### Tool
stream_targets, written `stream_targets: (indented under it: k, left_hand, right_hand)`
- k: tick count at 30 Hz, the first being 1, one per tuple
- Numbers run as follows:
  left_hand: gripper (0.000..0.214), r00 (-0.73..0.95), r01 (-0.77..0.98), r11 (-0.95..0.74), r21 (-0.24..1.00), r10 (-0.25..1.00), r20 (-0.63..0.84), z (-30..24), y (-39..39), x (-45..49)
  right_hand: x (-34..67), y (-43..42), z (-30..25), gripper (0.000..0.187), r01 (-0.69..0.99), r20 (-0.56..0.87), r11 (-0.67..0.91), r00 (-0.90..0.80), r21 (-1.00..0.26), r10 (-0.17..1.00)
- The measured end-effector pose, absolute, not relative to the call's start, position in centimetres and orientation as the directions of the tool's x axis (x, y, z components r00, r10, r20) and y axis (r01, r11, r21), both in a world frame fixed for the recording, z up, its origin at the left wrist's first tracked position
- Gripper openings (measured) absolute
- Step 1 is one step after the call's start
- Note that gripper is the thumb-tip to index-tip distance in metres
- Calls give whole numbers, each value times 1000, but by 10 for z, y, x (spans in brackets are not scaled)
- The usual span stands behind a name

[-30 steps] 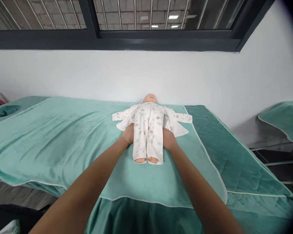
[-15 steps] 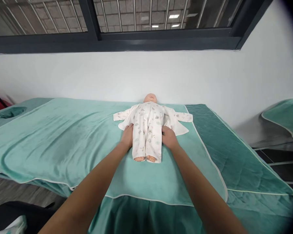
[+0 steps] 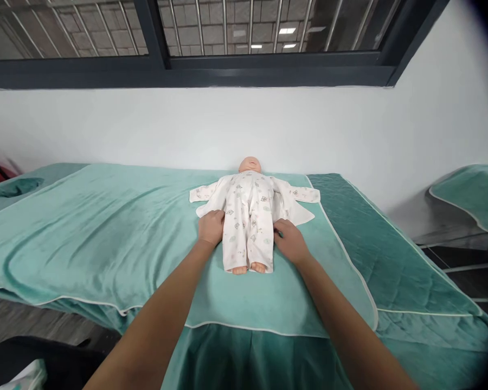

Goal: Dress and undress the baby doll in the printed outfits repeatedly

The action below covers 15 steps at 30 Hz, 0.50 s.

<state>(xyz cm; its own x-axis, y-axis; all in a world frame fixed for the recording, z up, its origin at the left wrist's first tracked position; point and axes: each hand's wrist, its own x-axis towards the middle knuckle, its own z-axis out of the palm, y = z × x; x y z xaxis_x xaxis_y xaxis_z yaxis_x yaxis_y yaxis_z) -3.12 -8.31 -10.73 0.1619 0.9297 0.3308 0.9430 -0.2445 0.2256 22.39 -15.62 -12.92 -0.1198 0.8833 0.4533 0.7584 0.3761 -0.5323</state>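
Note:
A baby doll (image 3: 250, 164) lies on its back, head toward the wall, in a white printed top (image 3: 287, 195) with its sleeves spread to both sides. White printed trousers (image 3: 238, 227) cover its legs, and the bare feet (image 3: 257, 267) poke out at the cuffs. My left hand (image 3: 211, 226) is closed at the left edge of the trousers, fingertips against the cloth. On the opposite edge, my right hand (image 3: 291, 241) pinches the trouser side between thumb and curled fingers. Some fingertips are hidden by the fabric.
A light green cover (image 3: 106, 227) with pale piping lies over a darker green quilted bed (image 3: 394, 244). Behind stands a white wall (image 3: 228, 124) under a dark window frame (image 3: 276, 76). A green padded piece (image 3: 472, 192) is at right, a black item (image 3: 36, 352) at lower left.
The trouser legs and feet have shifted slightly right. My left hand has turned a little outward, and my right hand has moved slightly right and down along the trouser edge.

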Motion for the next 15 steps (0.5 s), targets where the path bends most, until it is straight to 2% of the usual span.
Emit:
stream_targets:
  k: [2, 4, 7, 11, 15]
  left_hand:
    - [24, 60, 949, -161, 272, 937, 344, -109, -76, -34]
    - [24, -60, 946, -60, 318, 933, 355, -110, -66, -38]
    - [27, -246, 921, 101, 376, 899, 361, -110, -51, -43]
    - [30, -383, 881, 216, 421, 848, 367, -112, -35, -43]
    - [28, -446, 853, 265, 450, 818, 363, -115, -25, -45]
  right_hand:
    - [228, -156, -131, 18, 742, 462, 375, -100, -556, 881]
    - [239, -151, -134, 16, 741, 495, 335, -4, -583, 869]
    - [269, -138, -138, 21, 810, 538, 148, 229, -568, 811]
    - [307, -126, -143, 35, 855, 453, -166, 414, -492, 789]
    - [313, -125, -139, 48, 854, 344, -320, 470, -410, 813]
